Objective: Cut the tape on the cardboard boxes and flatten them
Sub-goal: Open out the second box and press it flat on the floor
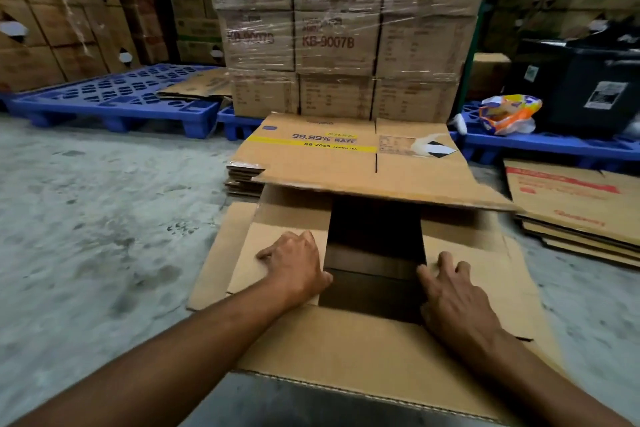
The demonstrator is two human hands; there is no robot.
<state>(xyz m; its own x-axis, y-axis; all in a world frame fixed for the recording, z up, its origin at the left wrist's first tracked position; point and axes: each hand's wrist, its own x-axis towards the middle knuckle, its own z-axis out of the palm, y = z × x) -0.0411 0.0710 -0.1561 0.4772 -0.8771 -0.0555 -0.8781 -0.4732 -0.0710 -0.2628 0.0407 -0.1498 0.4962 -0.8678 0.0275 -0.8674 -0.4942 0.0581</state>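
An opened cardboard box [346, 340] lies on the concrete floor in front of me, its flaps spread and a dark opening in its middle. My left hand [298, 267] presses flat on the left inner flap, fingers spread, thumb at the flap's edge by the opening. My right hand [453, 295] rests palm down on the right inner flap, fingers at the edge of the opening. Neither hand holds anything. Just behind the box lies a stack of flattened boxes [343, 156], the top one printed "99.99% RATE". No knife is in view.
Shrink-wrapped cartons [339, 28] stand on a blue pallet behind the flattened stack. An empty blue pallet [114, 94] lies at the left. More flattened cardboard [575, 208] is piled at the right, with a colourful plastic bag [509, 113] and a black bin [585, 80] beyond.
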